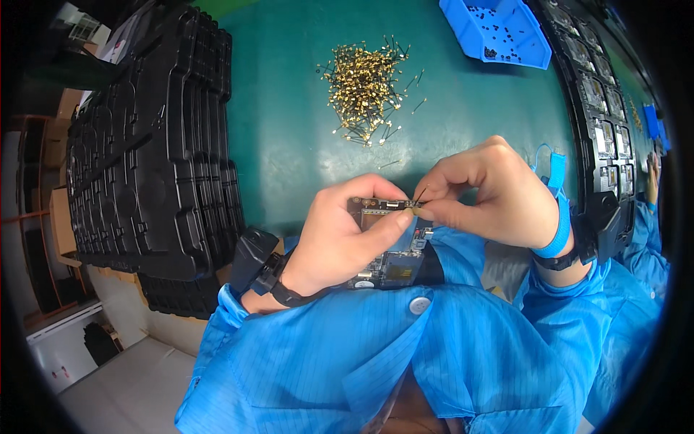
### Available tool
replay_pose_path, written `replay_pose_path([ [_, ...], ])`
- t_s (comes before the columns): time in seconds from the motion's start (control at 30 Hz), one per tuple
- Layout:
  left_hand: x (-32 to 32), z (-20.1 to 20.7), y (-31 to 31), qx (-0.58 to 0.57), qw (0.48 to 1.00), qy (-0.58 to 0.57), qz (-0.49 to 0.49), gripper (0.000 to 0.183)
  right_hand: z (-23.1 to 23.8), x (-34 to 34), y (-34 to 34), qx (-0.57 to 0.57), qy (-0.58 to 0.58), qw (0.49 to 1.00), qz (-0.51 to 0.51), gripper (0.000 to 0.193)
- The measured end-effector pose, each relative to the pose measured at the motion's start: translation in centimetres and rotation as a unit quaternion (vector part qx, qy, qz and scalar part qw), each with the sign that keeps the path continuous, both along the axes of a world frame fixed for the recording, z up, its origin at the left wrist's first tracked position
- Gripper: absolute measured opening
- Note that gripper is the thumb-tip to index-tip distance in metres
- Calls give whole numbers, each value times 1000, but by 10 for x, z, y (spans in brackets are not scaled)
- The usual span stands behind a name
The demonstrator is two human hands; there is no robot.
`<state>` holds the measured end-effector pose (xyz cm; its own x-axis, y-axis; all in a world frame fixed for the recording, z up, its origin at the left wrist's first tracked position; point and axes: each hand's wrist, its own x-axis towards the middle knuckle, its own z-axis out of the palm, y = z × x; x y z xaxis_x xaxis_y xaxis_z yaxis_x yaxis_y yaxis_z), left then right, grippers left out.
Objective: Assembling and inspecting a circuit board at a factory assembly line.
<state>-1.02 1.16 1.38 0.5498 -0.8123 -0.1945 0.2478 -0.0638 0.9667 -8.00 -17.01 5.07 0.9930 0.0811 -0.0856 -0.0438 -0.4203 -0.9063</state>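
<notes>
I see my left hand gripping the circuit board just below the pile of gold pins, my right hand pinching one pin onto its top edge, needing careful aim.

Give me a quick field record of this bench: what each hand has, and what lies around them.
left hand: holds a dark circuit board, thumb across its top edge
right hand: pinches a small gold pin at the board's top edge
pin supply: loose pile of gold pins on the green mat
left side: stack of black moulded trays
top right: blue bin with small dark parts
right edge: black tray row holding boards
</notes>
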Motion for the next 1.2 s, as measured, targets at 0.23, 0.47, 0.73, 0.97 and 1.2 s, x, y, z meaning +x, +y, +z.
replay_pose_path([
  [0.23, 3, 2, 1, -1, 999, -33, -22, 13, 1, 0, 0, -3, -2, 1000, 14, 10],
  [0.47, 3, 0, 2, 0, 997, -60, -39, 13, 6, 0, -1, -14, 33, 999, 26, 9],
  [0.73, 5, -3, 3, -10, 997, -59, -40, 15, 2, 1, 1, -14, -7, 1000, 25, 9],
  [0.97, 5, -2, 4, -4, 997, -53, -48, 14, 0, 0, 1, -13, -26, 999, 22, 9],
  [1.2, 1, 0, 3, -10, 999, -34, -25, 14, 4, -1, 1, -33, -6, 999, 35, 8],
])
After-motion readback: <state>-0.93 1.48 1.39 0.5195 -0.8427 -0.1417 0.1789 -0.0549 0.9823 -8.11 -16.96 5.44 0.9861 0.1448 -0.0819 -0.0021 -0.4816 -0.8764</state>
